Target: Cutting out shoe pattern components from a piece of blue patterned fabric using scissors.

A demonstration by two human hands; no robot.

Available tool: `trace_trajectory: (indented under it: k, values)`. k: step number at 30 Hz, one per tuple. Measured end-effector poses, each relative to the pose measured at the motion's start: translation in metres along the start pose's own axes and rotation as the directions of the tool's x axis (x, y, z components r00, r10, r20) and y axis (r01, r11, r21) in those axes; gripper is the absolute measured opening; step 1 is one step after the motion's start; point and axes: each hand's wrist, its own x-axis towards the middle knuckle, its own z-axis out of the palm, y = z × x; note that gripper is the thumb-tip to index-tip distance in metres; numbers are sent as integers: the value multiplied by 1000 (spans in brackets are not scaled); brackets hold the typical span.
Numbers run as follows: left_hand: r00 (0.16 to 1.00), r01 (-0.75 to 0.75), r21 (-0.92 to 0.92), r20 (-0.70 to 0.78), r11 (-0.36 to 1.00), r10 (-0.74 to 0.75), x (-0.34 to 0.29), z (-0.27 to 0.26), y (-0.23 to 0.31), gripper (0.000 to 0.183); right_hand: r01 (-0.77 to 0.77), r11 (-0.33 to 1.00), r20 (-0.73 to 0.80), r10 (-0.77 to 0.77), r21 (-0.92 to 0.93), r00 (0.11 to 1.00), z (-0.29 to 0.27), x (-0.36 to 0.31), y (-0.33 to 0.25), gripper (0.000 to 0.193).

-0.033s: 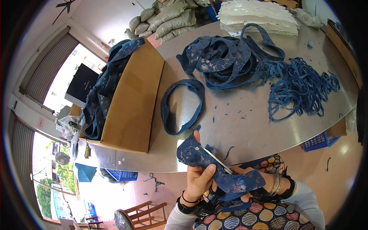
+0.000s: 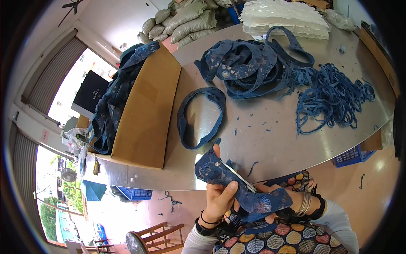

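Note:
My left hand (image 2: 220, 198) grips a blue floral fabric band (image 2: 262, 202), thumb on top and a fingertip showing behind its upper end. The band hangs in a curve over both hands, just off the table's near edge. Scissors (image 2: 237, 175) lie along the band's edge, their pale blade pointing up and left. My right hand (image 2: 264, 187) is closed at the handle end of the scissors; the band covers most of its fingers and the handles. On the table beyond my left hand rests a single fabric loop (image 2: 183, 122) of the same blue cloth.
A cardboard box (image 2: 146, 114) full of blue fabric stands left on the metal table (image 2: 270, 148). Farther back are a heap of fabric bands (image 2: 249, 63), a tangle of trimmed strips (image 2: 327, 101) and stacked white sheets (image 2: 285, 19). A wooden stool (image 2: 158, 237) stands below left.

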Motion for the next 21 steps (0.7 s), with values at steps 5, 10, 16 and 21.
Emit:
trace_trajectory:
  k: [5,10,16,21]
  values:
    - [996,46,-46,81,998,-42,0,-6,0,83,-175,831,86,153,528,984,0,0,13,51]
    - [985,-14,-76,169,997,26,7,-1,5,85,7,853,13,-16,522,1000,-6,-2,25,61]
    - [990,-67,52,124,996,60,8,-4,12,80,225,934,-102,-204,278,974,-16,-5,16,67]
    - [983,-181,283,47,942,175,29,8,27,74,405,875,-247,-344,265,906,-22,2,14,72]
